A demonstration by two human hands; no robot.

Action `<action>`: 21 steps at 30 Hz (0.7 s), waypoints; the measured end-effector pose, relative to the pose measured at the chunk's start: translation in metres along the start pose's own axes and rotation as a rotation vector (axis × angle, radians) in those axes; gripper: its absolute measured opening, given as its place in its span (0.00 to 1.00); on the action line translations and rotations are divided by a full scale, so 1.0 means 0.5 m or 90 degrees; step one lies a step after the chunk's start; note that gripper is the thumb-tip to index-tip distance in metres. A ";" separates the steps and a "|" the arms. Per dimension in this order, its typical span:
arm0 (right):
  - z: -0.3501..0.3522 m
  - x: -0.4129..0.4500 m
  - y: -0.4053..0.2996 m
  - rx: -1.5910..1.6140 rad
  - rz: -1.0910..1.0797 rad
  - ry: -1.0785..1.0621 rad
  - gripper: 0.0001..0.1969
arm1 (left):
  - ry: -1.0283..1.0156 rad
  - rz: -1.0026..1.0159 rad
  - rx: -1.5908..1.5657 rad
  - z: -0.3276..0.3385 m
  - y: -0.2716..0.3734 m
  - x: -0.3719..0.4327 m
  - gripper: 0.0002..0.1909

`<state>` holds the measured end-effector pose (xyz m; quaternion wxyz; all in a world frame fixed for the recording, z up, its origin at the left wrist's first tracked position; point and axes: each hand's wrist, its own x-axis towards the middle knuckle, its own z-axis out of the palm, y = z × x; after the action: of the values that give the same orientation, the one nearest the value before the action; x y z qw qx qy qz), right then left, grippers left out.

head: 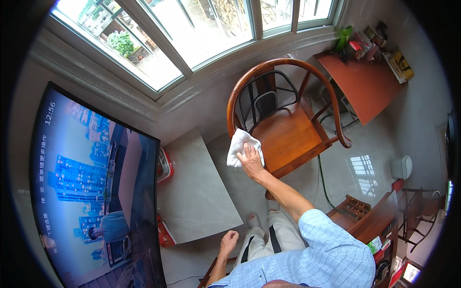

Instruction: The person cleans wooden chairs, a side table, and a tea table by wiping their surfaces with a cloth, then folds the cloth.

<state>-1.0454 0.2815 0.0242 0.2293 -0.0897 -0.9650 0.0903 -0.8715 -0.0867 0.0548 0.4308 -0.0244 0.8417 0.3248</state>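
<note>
My right hand [250, 160] lies over a folded white cloth [236, 147] and presses it around the near left arm of a wooden horseshoe-back armchair [288, 135]. That arm's end is hidden under the cloth and hand. The chair has a polished orange-brown seat and a curved top rail [284, 62]. A black-and-grey object with a braided edge [266, 102] rests against the chair's back. My left hand [229, 242] hangs with curled fingers near the corner of a low grey stone-look cabinet top [194, 194]; nothing shows in it.
A large lit television [97, 187] stands at left. Red-trimmed boxes [166, 235] sit by the grey top. Behind the chair is a reddish-brown table [363, 84] with bags and containers. A green hose or cable [321, 183] crosses the tiled floor. A white bin [401, 168] stands at right.
</note>
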 end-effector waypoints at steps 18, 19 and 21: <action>-0.125 -0.356 0.009 0.088 0.209 -0.264 0.27 | -0.035 0.088 0.055 -0.057 0.126 0.153 0.21; -0.121 -0.324 0.010 0.087 0.211 -0.250 0.26 | -0.029 0.095 0.053 -0.065 0.128 0.169 0.21; -0.106 -0.241 0.007 0.072 0.197 -0.243 0.29 | -0.023 0.104 0.042 -0.086 0.124 0.197 0.21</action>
<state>-0.9147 0.2659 0.0185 0.0310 -0.2044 -0.9590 0.1937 -0.9838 -0.0386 0.0324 0.4187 0.0645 0.8432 0.3311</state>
